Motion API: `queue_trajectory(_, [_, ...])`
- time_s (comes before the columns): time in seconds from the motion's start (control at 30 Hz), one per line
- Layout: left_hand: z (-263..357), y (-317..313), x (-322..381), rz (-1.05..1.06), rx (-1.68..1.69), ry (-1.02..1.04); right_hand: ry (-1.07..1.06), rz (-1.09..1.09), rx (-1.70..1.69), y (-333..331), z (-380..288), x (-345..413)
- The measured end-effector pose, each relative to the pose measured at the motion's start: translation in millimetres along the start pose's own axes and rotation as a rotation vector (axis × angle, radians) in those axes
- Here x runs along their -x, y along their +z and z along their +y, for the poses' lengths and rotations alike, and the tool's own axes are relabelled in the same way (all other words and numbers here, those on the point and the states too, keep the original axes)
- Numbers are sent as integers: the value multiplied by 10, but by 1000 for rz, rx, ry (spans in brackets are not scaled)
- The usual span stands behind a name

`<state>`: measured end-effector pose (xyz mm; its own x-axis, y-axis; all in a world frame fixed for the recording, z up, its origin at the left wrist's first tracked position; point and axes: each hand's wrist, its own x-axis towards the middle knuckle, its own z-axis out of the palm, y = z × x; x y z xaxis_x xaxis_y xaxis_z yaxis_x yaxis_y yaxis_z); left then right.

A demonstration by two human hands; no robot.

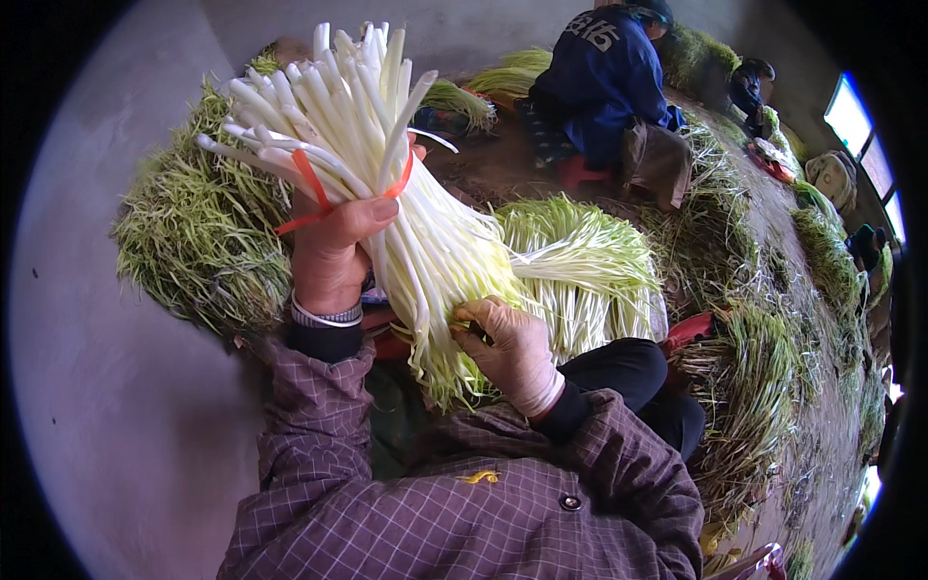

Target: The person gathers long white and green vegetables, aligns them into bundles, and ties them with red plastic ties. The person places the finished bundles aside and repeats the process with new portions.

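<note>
My left hand [337,243], bare, is closed around a thick bunch of white-stalked leafy greens [420,239], held up with the cut white ends toward the top left. A red band [312,177] loops about the bunch at my thumb, one loose end hanging beside it. Lower down, at the yellow-green leaves, is my right hand [507,351] in a thin pale glove, its thumb and forefinger pinched at the leaf edge. Whether a leaf is between those fingertips is too small to tell. Behind the bunch lies a pile of similar trimmed greens [587,275].
A large heap of untrimmed greens [210,217] rests by the wall at left. More greens [754,391] lie on the floor at right, near a red cloth or bag [689,332]. A person in a blue jacket [598,80] sits ahead; other people are farther back.
</note>
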<state>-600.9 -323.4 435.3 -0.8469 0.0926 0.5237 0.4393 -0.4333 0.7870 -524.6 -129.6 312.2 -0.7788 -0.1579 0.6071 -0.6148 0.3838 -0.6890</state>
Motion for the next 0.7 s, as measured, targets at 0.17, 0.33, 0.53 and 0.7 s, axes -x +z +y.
queue_trajectory(0.17, [-67, 28, -5, 11, -31, -1, 112, -12, -189, -94, 84, 64])
queue_trajectory(0.33, [-105, -11, -49, 29, -26, -5, 262, -22, -323, -212, 69, 199])
queue_trajectory(0.53, [-81, 40, -37, -12, -33, 44, 285, 25, -427, -143, 117, 235])
queue_trajectory(0.7, [-91, 122, -34, 11, -7, 6, 159, 55, -266, -69, 135, 221])
